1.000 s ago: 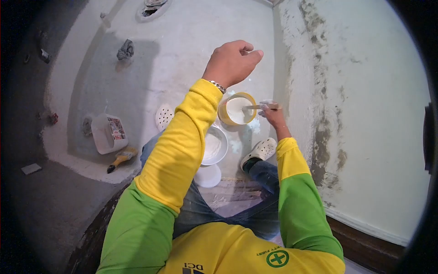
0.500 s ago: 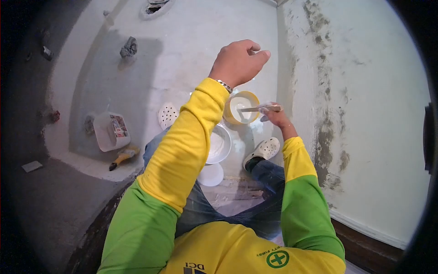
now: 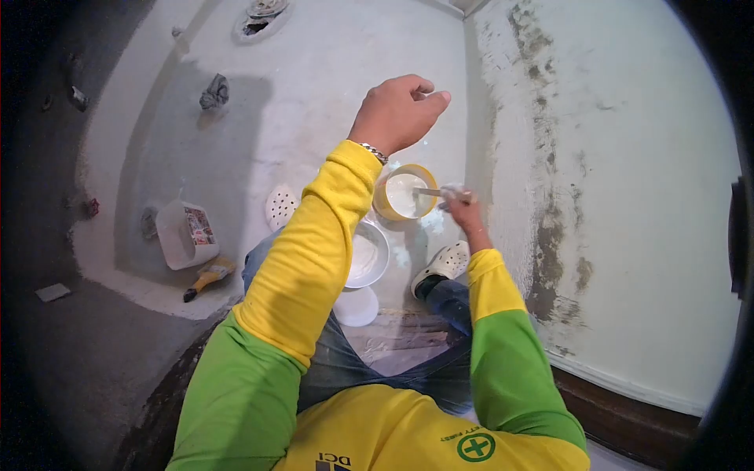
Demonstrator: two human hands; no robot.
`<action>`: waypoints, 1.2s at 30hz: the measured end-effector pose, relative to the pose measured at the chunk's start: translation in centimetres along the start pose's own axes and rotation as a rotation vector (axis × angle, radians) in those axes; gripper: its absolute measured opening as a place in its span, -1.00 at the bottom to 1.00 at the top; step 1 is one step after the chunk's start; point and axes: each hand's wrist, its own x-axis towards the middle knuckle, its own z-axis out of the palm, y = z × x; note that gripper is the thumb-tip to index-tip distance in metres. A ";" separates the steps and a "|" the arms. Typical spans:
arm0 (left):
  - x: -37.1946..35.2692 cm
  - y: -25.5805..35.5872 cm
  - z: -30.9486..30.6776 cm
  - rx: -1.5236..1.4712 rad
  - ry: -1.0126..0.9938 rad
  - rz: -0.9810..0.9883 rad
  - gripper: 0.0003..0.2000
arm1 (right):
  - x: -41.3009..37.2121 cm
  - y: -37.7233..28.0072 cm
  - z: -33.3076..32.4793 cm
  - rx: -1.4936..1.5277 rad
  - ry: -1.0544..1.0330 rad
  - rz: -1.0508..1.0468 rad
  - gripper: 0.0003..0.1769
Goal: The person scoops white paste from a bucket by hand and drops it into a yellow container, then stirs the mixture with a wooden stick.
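My right hand [image 3: 459, 201], slightly blurred, grips a flat stick [image 3: 428, 191] whose far end dips into white liquid in a yellow-rimmed tub [image 3: 431, 177]. Above and left of the tub, my left hand [image 3: 400, 112] hangs raised with its fingers curled and thumb pointing right; whether anything lies inside the curl is hidden. A bracelet circles that wrist. Below the tub, partly covered by my left sleeve, a white bowl [image 3: 382, 263] holds white material. Beside its lower edge lies a round white lid [image 3: 357, 307].
A white container [image 3: 174, 239] with a printed label lies at left, beside a yellow-handled brush [image 3: 208, 278]. A grey crumpled lump [image 3: 214, 93] rests farther up, below a hole [image 3: 256, 27]. A stained wall [image 3: 547, 267] runs along the right. White clogs show near the tub.
The view has shifted slightly, moving most things a little left. My right hand is now more blurred and tilted differently on the stick, which remains in the tub.
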 end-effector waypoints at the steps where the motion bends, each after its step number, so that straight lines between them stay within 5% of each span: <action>1: -0.1 0.1 0.2 0.000 0.002 0.006 -0.51 | -0.9 0.9 1.0 -0.037 -0.038 -0.120 -0.77; 4: -0.4 0.2 0.8 0.027 0.012 0.042 -0.57 | -3.8 -2.5 1.3 0.069 -0.148 -0.038 -0.77; 6: -0.5 0.3 0.8 0.026 0.004 0.049 -0.56 | -5.0 -4.0 -0.4 0.299 -0.107 0.287 -0.74; 15: -0.4 0.2 -0.2 0.025 0.000 0.028 -0.51 | -11.4 -10.1 -11.0 0.564 0.189 0.278 -0.67; 24: -0.3 -0.3 -0.7 0.008 0.022 0.043 -0.52 | -14.1 -12.6 -14.2 0.608 0.284 0.235 -0.65; 36: -0.8 -0.4 -1.5 0.008 0.063 0.012 -0.53 | -2.1 -3.4 1.1 0.249 0.261 0.329 -0.74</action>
